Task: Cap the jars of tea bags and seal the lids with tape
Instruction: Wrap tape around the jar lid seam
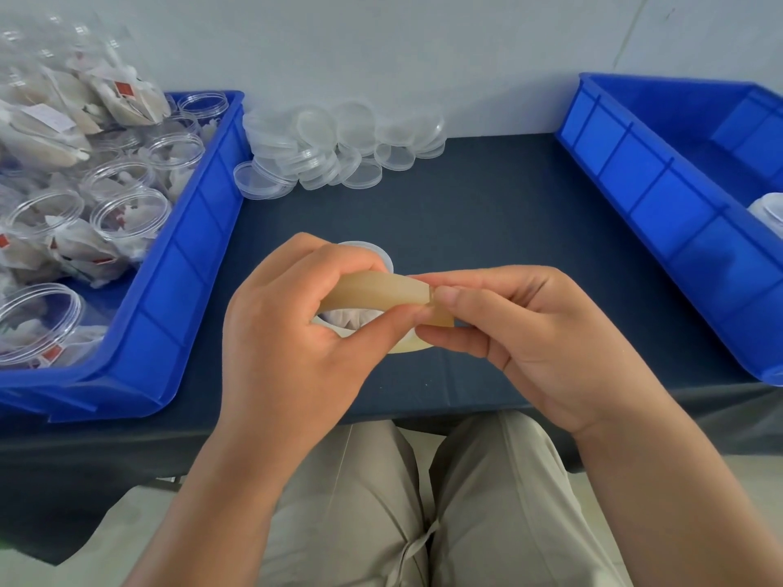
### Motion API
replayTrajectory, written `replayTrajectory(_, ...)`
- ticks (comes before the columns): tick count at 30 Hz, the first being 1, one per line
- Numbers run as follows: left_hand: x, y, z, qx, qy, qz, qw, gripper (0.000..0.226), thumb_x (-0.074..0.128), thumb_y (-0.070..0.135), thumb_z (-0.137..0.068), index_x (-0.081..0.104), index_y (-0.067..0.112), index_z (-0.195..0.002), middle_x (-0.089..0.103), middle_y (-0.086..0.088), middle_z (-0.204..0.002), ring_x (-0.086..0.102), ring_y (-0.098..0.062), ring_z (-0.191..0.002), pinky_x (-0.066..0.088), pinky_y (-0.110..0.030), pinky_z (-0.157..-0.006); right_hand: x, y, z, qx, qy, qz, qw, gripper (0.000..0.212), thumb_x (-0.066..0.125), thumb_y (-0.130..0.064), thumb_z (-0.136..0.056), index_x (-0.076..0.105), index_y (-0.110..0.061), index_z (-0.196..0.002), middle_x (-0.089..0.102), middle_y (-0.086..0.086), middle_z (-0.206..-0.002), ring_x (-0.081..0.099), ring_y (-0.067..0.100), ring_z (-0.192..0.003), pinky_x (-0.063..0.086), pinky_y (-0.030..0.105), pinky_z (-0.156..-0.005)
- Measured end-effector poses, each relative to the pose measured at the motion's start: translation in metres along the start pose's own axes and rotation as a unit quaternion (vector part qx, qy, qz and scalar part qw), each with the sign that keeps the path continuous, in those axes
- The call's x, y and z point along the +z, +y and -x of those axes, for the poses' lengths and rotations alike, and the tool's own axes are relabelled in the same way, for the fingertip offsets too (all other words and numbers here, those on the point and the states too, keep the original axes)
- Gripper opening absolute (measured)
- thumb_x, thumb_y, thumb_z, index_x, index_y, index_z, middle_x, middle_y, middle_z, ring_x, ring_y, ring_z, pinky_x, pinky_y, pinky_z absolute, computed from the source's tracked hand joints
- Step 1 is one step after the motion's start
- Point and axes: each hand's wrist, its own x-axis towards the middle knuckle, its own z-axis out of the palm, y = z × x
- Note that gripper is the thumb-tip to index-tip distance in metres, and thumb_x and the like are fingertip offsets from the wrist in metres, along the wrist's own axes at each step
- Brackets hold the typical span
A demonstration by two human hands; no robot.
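My left hand (292, 328) grips a roll of yellowish clear tape (381, 290) above the middle of the dark table. My right hand (508, 324) pinches the tape's loose end at the roll's right side with thumb and fingers. Just behind and under the roll stands a capped jar of tea bags (373, 252), mostly hidden by my left hand; its white contents show through the roll's hole. A heap of clear lids (339, 150) lies at the back of the table.
A blue bin (190, 247) at the left holds several open jars of tea bags (127, 213) and bagged tea. A second blue bin (661, 197) at the right holds one white jar (769, 213) at its edge. The table's front edge runs above my knees.
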Motion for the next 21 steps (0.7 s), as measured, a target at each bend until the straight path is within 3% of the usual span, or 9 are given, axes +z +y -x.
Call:
replayTrajectory(16,0.0011,0.0011,0.0015,0.008,0.0,0.005,1.0,0.031,0.083,0.052,-0.086,0.073,0.026,-0.099,0.063,0.016,-0.094,0.063,-0.011,-0.084,0.046,-0.019,-0.071,-0.0007,-0.0039,-0.0012,0.003,0.002,0.01,1.0,0.021,0.07,-0.015,-0.095,0.087,-0.021,-0.106,0.082,0.008,-0.11,0.079,0.024,-0.108,0.062,0.028,-0.092)
replayTrajectory(19,0.0012,0.0017,0.0009,0.009,0.0,0.013,1.0,0.027,0.085,0.049,-0.085,0.067,0.036,-0.099,0.061,0.02,-0.093,0.062,-0.009,-0.084,0.044,-0.016,-0.072,-0.0002,0.0007,-0.0017,-0.004,0.018,0.02,1.0,0.033,0.059,-0.008,-0.095,0.087,-0.024,-0.103,0.083,0.005,-0.111,0.078,0.023,-0.109,0.062,0.028,-0.091)
replayTrajectory(21,0.0014,0.0,0.0007,0.006,0.0,0.007,1.0,0.027,0.086,0.048,-0.084,0.071,0.031,-0.098,0.061,0.019,-0.092,0.062,-0.009,-0.084,0.045,-0.018,-0.07,0.0004,0.0034,-0.0008,-0.004,0.016,0.017,1.0,0.042,0.052,-0.006,-0.096,0.088,-0.026,-0.103,0.082,0.004,-0.112,0.077,0.021,-0.111,0.062,0.027,-0.091)
